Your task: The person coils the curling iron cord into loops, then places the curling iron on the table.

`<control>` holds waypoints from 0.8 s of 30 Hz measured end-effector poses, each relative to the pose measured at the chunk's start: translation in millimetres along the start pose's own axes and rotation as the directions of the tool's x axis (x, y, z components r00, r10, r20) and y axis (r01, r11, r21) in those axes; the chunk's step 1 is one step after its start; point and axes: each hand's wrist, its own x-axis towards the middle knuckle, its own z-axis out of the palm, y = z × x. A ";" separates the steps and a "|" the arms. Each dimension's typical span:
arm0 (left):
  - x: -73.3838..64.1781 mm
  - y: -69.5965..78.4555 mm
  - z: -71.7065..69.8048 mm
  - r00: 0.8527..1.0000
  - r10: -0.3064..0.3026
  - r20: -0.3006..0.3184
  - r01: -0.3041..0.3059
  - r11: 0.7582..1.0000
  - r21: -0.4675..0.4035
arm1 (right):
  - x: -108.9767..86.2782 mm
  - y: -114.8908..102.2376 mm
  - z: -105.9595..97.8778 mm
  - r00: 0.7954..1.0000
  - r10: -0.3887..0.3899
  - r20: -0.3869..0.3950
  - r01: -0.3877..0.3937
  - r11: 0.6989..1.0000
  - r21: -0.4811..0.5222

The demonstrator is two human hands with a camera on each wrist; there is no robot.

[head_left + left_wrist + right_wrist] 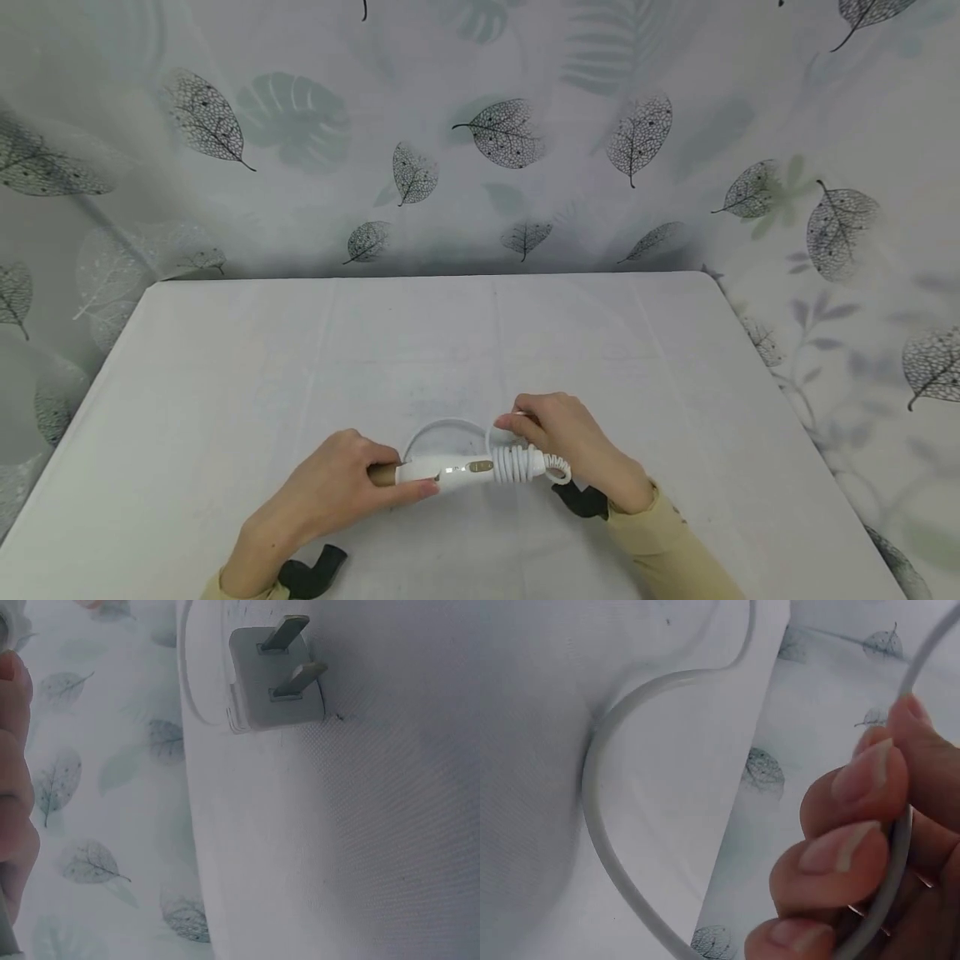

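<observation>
A white hair styling iron (459,473) with a gold-brown end and a gold button panel is held level just above the table in the head view. My left hand (322,487) grips it by the gold-brown end, thumb along its white body. Several turns of its white cord (513,464) wrap the handle at the other end. Above those turns, my right hand (573,437) pinches the loose cord; the right wrist view shows the cord (900,851) running between thumb and curled fingers. A two-pin plug (274,679) lies on the cloth in the left wrist view.
White cloth covers the table (247,375). A loop of slack cord (446,422) lies behind the iron. Leaf-printed curtain (480,192) hangs behind and beside the table. Dark curved pieces (313,573) sit at both wrists.
</observation>
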 end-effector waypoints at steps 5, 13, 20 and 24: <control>0.6 -1.3 1.3 0.999 -0.005 0.054 0.006 1.000 -0.013 | -1.6 -0.2 -3.1 0.999 0.027 0.020 -0.027 1.000 0.001; 2.4 -4.1 5.7 0.997 -0.031 0.073 0.027 0.998 0.055 | -3.4 -5.1 -6.8 0.998 0.058 0.016 -0.059 0.998 0.020; 2.8 -4.2 7.0 0.990 -0.098 0.101 0.086 0.990 0.110 | -6.8 -13.8 -9.4 0.997 0.052 0.052 -0.054 0.998 0.039; 3.0 -4.7 7.3 0.986 -0.125 0.107 0.111 0.986 0.126 | -9.0 -17.0 -10.1 0.997 0.037 0.071 -0.041 0.997 0.065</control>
